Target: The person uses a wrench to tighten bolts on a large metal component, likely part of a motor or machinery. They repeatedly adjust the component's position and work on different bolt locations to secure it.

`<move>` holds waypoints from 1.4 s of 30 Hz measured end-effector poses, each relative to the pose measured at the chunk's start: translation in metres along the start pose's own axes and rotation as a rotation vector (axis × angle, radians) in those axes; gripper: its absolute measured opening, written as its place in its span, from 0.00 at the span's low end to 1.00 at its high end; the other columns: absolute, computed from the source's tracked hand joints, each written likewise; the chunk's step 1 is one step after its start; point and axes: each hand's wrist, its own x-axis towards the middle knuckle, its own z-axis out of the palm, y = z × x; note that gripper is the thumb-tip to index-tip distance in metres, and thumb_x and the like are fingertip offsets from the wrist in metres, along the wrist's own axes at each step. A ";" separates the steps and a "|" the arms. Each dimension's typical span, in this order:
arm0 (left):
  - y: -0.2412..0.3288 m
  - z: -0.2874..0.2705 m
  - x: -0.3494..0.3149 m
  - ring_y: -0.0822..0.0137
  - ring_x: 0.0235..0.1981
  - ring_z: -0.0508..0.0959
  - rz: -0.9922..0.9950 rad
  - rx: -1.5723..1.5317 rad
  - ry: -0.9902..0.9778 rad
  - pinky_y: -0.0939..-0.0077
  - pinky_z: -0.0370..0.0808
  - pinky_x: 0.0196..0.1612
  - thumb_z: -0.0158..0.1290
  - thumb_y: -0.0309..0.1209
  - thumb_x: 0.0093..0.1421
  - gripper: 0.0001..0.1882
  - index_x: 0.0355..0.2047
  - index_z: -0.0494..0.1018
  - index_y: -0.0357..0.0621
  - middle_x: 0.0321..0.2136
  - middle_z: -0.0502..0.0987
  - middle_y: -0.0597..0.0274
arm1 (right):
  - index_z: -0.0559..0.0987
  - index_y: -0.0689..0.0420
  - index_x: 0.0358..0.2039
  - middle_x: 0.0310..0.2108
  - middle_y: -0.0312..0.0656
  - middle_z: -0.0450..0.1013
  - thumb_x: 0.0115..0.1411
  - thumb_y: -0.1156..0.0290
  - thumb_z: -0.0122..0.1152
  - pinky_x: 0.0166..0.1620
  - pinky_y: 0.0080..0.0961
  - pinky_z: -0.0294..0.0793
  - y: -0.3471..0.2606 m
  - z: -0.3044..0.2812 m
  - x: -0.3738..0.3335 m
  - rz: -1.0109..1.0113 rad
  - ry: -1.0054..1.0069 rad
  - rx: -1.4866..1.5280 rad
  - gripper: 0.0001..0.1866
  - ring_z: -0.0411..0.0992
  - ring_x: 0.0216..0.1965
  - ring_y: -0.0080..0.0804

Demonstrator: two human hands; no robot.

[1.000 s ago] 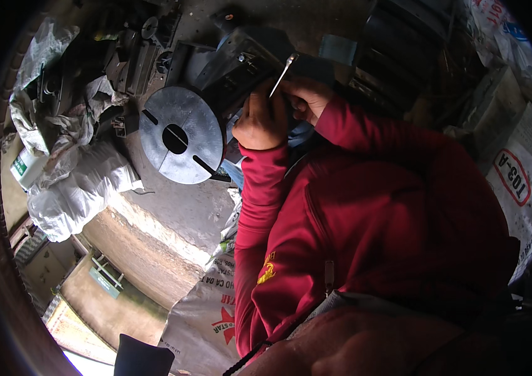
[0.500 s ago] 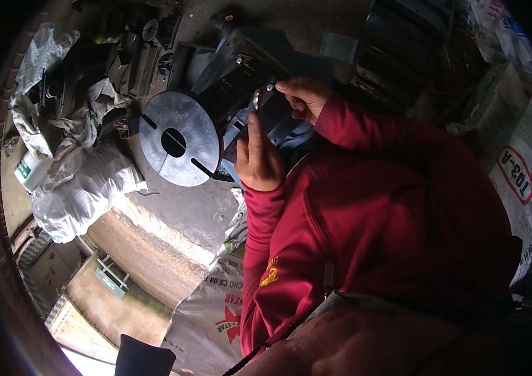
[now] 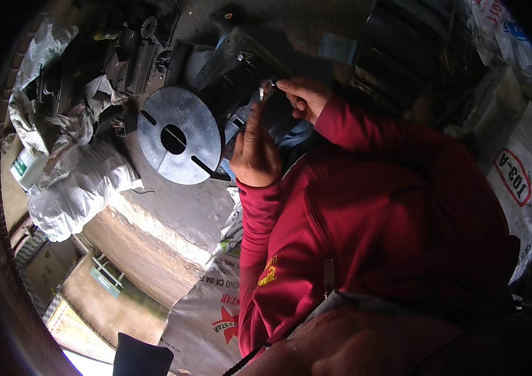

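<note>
My left hand [image 3: 256, 153] is closed around a slim, shiny metal wrench [image 3: 262, 94], its index finger stretched up along the tool. The wrench's bright end lies beside a small bolt [image 3: 272, 83] on a dark metal machine frame [image 3: 231, 78]. From the right, my right hand [image 3: 306, 97] pinches at this bolt with thumb and index finger, the other fingers curled. A second bright bolt [image 3: 240, 57] sits farther up the frame. At the frame's left end is a round grey metal disc [image 3: 153, 138] with a centre hole and two slots.
White plastic sacks [image 3: 81, 194] and a white jug [image 3: 25, 166] lie at the left. Dark metal parts [image 3: 137, 69] stand behind the disc. A printed sack [image 3: 206, 307] is near my left arm, another sack [image 3: 522, 182] at the right. A bluish flat piece [image 3: 338, 47] lies at the back.
My left hand has shifted slightly, and the wrench's end has moved up and right, closer to the bolt. My right hand stays almost in place.
</note>
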 end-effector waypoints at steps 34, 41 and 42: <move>0.008 0.005 0.020 0.57 0.39 0.82 0.045 -0.189 0.034 0.70 0.78 0.38 0.52 0.25 0.62 0.19 0.53 0.69 0.34 0.40 0.79 0.44 | 0.73 0.50 0.27 0.16 0.24 0.58 0.58 0.59 0.64 0.25 0.19 0.62 -0.004 0.002 -0.002 -0.064 -0.017 0.039 0.11 0.57 0.17 0.14; -0.003 0.009 -0.005 0.63 0.14 0.68 0.152 -0.017 0.152 0.69 0.68 0.18 0.53 0.15 0.51 0.32 0.58 0.70 0.50 0.20 0.69 0.58 | 0.72 0.50 0.23 0.16 0.26 0.61 0.57 0.57 0.66 0.25 0.17 0.70 -0.007 0.002 -0.001 -0.019 -0.045 0.038 0.15 0.60 0.17 0.13; -0.007 0.014 -0.009 0.63 0.14 0.68 0.124 0.028 0.106 0.69 0.68 0.17 0.53 0.15 0.51 0.32 0.57 0.70 0.50 0.19 0.69 0.58 | 0.72 0.50 0.23 0.16 0.26 0.61 0.57 0.57 0.66 0.25 0.17 0.71 -0.006 0.003 -0.001 -0.014 -0.048 0.045 0.15 0.60 0.17 0.13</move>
